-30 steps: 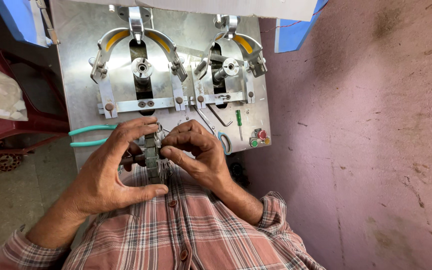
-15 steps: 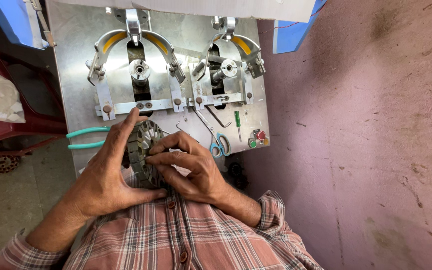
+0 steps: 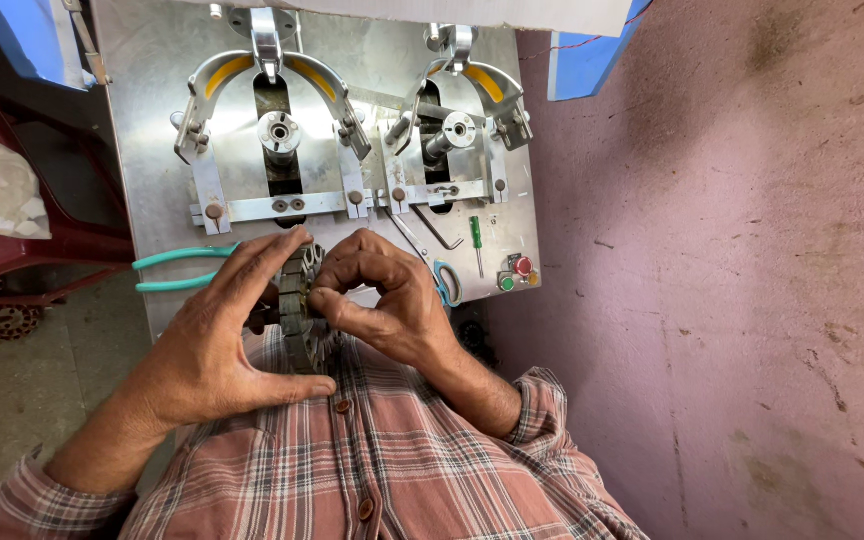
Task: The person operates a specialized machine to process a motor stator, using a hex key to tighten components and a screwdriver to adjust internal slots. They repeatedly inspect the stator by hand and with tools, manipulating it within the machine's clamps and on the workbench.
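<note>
The left hand [image 3: 217,345] cups a round, toothed metal core [image 3: 300,310], a motor stator by the look of it, held on edge against the person's chest. The palm lies along its left face, the fingers reach up over the rim, and the thumb runs underneath toward the plaid shirt [image 3: 352,470]. The right hand [image 3: 387,300] is curled in from the other side, thumb and forefinger pressed together on the right face of the stator, pinching at something too small to make out. Both hands touch the part; it rests on nothing else.

Only the head view is available. Directly beyond the hands stands a steel work plate [image 3: 152,130] carrying two matching fixtures side by side. The left fixture [image 3: 277,130] has an arched guard with yellow inner faces and a round spindle at its centre; the right fixture [image 3: 457,125] is built the same and sits slightly tilted. Teal-handled pliers [image 3: 177,270] lie at the plate's left edge, just beside the left hand's fingertips. Blue-handled scissors [image 3: 447,283] lie close to the right hand, with a green-handled screwdriver [image 3: 475,240] and an Allen key [image 3: 440,226] a little further up. Red and green push buttons [image 3: 514,275] sit at the plate's lower right corner. A pink wall [image 3: 732,250] fills the right side.
</note>
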